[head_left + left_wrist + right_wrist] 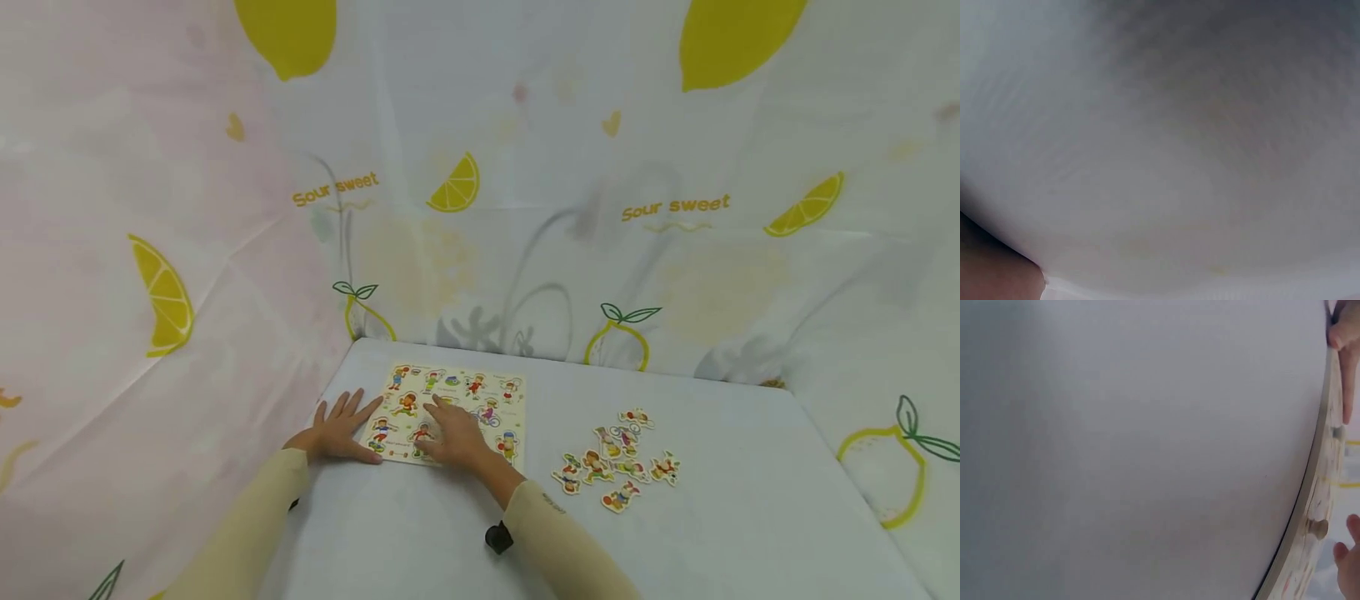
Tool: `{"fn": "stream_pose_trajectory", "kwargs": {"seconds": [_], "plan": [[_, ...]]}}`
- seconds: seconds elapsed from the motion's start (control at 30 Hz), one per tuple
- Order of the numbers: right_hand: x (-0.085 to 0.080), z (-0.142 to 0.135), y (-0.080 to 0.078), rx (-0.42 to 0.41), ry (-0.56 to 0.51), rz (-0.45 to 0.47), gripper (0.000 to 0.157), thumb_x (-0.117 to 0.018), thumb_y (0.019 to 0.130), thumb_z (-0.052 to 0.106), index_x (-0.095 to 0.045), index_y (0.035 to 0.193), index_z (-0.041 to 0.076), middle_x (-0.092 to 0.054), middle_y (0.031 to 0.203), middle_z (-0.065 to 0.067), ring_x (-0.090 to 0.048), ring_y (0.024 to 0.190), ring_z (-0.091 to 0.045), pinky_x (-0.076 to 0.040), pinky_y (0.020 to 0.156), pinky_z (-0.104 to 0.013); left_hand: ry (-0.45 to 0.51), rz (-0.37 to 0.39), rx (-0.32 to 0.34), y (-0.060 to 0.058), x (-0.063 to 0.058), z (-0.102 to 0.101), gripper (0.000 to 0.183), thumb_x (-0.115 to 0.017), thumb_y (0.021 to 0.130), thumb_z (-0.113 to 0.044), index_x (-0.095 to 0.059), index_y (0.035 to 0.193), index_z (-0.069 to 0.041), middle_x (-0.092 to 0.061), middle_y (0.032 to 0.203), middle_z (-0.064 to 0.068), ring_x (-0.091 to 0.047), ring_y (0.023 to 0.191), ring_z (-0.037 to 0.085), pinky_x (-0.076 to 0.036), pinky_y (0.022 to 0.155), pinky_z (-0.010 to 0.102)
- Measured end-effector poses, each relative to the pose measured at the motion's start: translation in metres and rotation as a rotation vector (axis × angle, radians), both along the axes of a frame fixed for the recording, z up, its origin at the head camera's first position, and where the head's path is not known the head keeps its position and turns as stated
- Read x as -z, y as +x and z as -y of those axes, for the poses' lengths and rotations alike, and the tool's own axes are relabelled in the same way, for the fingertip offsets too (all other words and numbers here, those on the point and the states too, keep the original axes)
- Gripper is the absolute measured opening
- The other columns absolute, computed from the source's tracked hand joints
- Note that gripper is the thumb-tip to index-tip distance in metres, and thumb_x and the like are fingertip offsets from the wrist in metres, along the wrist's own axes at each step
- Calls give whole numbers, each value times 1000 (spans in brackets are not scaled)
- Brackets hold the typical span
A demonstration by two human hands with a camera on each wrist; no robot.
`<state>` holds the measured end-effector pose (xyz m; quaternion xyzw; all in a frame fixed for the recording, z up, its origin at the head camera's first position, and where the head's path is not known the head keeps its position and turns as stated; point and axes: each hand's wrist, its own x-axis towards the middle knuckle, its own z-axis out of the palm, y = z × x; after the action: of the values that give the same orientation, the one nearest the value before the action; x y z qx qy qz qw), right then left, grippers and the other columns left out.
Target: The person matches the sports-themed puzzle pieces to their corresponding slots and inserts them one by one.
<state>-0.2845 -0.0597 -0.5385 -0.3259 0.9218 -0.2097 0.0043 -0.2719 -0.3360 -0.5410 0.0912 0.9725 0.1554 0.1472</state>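
Note:
A pale wooden puzzle board (519, 423) with several sports figures lies flat on the white table. My left hand (341, 429) rests at the board's left edge, its fingers spread and its fingertips by the rim. Over the middle of the board is my right hand (453, 437), thumb and forefinger apart, covering some of the figures. In the right wrist view a small wooden knob (1318, 529) stands up from the board, just apart from the right fingers (1350, 569). The left wrist view shows mostly blurred white cloth.
Several loose figure pieces (597, 467) lie in a cluster on the table to the right of the board, some overlapping. Behind and to the left hangs a lemon-printed cloth (525, 275), close to the table's back edge.

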Motion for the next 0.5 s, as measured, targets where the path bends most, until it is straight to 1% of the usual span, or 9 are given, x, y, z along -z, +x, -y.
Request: {"fn": "stream_pose_trajectory", "kwargs": {"seconds": [0.1,0.2,0.33,0.37,0.5], "plan": [[-2,-8,3,-37,59,-70,73,-58,94,53,-34,155,23,-23,165,-8,-37,145,-29,-34,113,-52,-15,11,-8,-1,4,1,128,-67,63,-83,-12,160,-22,6,164,25,8,149,52,14,111,71],[-4,-16,6,-50,127,-141,76,-57,93,57,-27,157,28,-14,167,-7,-31,147,-27,-31,116,-50,-10,11,-11,-4,9,3,130,-65,61,-87,-11,160,-24,7,164,25,10,149,51,16,111,70],[-5,-29,7,-44,143,-182,78,-58,92,58,-28,157,28,-13,167,-9,-30,146,-29,-30,116,-52,-1,-5,1,-6,13,4,130,-65,61,-87,-10,160,-24,7,164,24,10,149,51,17,111,71],[-6,-33,7,-47,145,-190,78,-58,92,58,-28,157,27,-13,167,-10,-30,146,-30,-30,115,-53,23,-10,10,-5,13,4,128,-66,62,-85,-10,160,-25,8,164,25,11,148,53,18,109,72],[-5,-47,3,-61,149,-224,81,-56,92,61,-26,158,24,-12,167,-11,-29,147,-31,-30,115,-55,15,-32,11,-4,15,8,127,-66,63,-85,-10,160,-26,7,165,24,10,148,52,16,110,72]]}}
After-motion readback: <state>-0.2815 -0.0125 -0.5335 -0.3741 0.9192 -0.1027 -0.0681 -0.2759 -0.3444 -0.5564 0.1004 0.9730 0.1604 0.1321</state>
